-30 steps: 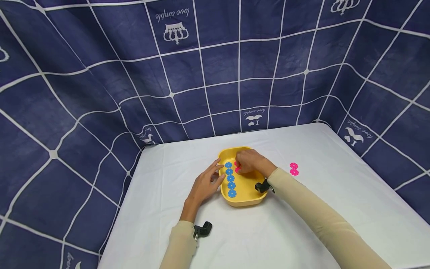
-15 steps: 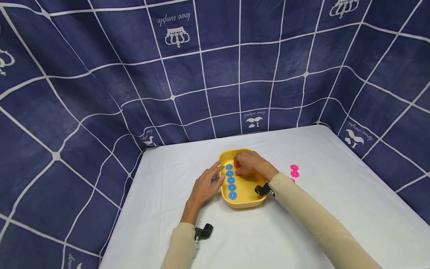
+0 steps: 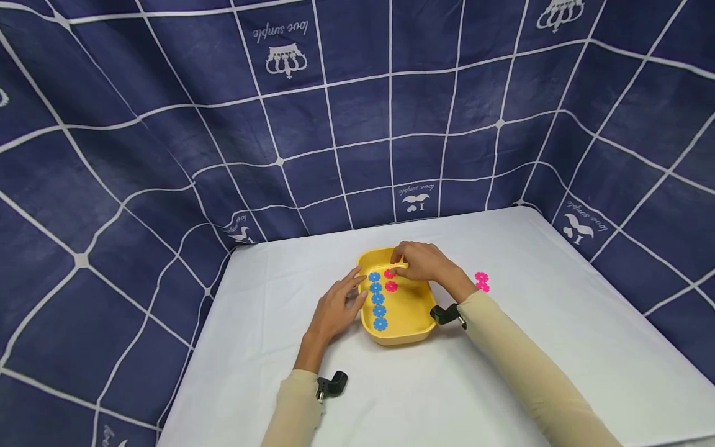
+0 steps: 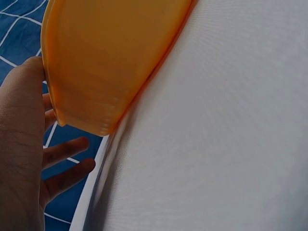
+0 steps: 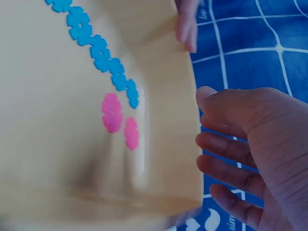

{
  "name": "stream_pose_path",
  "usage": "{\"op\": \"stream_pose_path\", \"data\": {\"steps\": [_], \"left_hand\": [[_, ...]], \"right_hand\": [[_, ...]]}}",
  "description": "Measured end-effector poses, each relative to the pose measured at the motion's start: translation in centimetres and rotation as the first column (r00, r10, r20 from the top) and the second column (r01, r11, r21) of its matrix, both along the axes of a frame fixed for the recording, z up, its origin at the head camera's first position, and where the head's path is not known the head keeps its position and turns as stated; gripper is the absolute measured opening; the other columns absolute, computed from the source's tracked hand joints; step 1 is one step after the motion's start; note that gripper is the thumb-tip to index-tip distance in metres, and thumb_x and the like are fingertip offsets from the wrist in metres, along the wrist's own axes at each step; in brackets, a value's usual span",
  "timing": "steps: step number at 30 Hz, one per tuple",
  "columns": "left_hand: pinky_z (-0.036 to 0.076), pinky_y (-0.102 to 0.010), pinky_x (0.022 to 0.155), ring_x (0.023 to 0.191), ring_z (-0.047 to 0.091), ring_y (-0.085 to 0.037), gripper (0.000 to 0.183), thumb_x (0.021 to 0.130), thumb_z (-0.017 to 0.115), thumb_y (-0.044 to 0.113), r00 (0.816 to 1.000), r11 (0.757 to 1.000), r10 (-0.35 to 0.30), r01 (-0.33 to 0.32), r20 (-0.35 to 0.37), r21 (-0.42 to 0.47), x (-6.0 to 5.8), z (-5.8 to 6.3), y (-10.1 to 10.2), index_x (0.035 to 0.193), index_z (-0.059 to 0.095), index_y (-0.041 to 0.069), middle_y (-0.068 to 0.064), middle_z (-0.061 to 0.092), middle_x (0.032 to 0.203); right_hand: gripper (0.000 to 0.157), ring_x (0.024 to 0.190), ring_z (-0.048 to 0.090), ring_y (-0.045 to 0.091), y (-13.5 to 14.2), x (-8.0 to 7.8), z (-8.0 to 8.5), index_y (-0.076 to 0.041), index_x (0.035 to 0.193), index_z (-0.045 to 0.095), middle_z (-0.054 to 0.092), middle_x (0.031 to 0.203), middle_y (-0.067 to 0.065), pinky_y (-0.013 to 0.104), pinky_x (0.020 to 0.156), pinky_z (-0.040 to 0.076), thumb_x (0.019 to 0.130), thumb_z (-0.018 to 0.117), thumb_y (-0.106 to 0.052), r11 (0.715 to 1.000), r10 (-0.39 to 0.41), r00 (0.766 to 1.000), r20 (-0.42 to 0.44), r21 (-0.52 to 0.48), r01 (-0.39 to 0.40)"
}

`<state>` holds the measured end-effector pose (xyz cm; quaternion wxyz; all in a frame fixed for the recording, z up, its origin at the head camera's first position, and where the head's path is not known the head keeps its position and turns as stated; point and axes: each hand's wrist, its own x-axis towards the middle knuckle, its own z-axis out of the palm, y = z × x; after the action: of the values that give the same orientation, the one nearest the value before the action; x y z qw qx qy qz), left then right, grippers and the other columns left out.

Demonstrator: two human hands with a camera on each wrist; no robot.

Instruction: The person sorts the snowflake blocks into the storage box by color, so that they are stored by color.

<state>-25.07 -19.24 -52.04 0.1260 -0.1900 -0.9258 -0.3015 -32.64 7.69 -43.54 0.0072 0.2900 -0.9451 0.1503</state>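
A yellow tray (image 3: pixel 412 318) stands on the white table. Along its left side lies a column of blue flower-shaped discs (image 3: pixel 378 298), with two pink flower-shaped discs (image 3: pixel 391 286) beside its far end. My left hand (image 3: pixel 333 310) rests at the tray's left rim, its fingers loosely spread; the left wrist view has the thumb against the rim (image 4: pixel 44 53). Over the tray's far right part is my right hand (image 3: pixel 422 259), with nothing between its bent, parted fingers (image 5: pixel 226 147). In the right wrist view the pink discs (image 5: pixel 112 113) lie flat on the tray floor.
More pink flower-shaped discs (image 3: pixel 482 281) lie on the table (image 3: pixel 530 316) to the right of the tray, partly overlapped by the right forearm. A dark blue checked cloth (image 3: pixel 357 112) hangs behind and along both sides.
My right hand has let go of a pink disc and drawn up and to the right, uncovering two pink discs in the tray. The left hand has stayed at the rim.
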Motion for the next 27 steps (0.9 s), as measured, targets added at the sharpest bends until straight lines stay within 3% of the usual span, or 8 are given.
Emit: {"op": "stream_pose_path", "data": {"steps": [11, 21, 27], "left_hand": [[0.056, -0.049, 0.107, 0.124, 0.067, -0.017, 0.051, 0.109, 0.055, 0.053, 1.0, 1.0, 0.003, -0.003, 0.013, 0.003, -0.1, -0.3, -0.1, 0.153, 0.062, 0.029, 0.022, 0.039, 0.169], [0.056, -0.047, 0.108, 0.123, 0.068, -0.016, 0.051, 0.109, 0.058, 0.05, 1.0, 1.0, 0.0, -0.001, 0.027, 0.02, 0.0, -0.3, 0.2, 0.155, 0.06, 0.029, 0.023, 0.038, 0.169], [0.055, -0.046, 0.11, 0.122, 0.07, -0.014, 0.05, 0.109, 0.059, 0.05, 1.0, 1.0, 0.004, -0.004, 0.03, 0.022, -0.1, -0.3, 0.3, 0.154, 0.061, 0.029, 0.024, 0.038, 0.169]], "right_hand": [[0.03, 0.099, 0.068, 0.021, 2.1, 0.6, -0.1, -0.015, 0.119, 0.08, 0.075, 0.107, -0.001, 0.043, 0.085, 0.061, 0.098, 0.08, -0.036, 0.99, -0.067, 0.998, -0.003, -0.127, 0.066], [0.03, 0.105, 0.069, 0.029, 4.7, 1.5, -1.0, -0.013, 0.121, 0.078, 0.076, 0.115, 0.005, 0.046, 0.084, 0.06, 0.1, 0.078, -0.034, 0.957, -0.124, 0.992, -0.02, -0.266, 0.114], [0.032, 0.106, 0.07, 0.03, 6.3, 2.1, -1.2, -0.012, 0.124, 0.077, 0.076, 0.12, 0.009, 0.049, 0.086, 0.061, 0.101, 0.077, -0.034, 0.932, -0.156, 0.988, 0.011, -0.33, 0.15]]}}
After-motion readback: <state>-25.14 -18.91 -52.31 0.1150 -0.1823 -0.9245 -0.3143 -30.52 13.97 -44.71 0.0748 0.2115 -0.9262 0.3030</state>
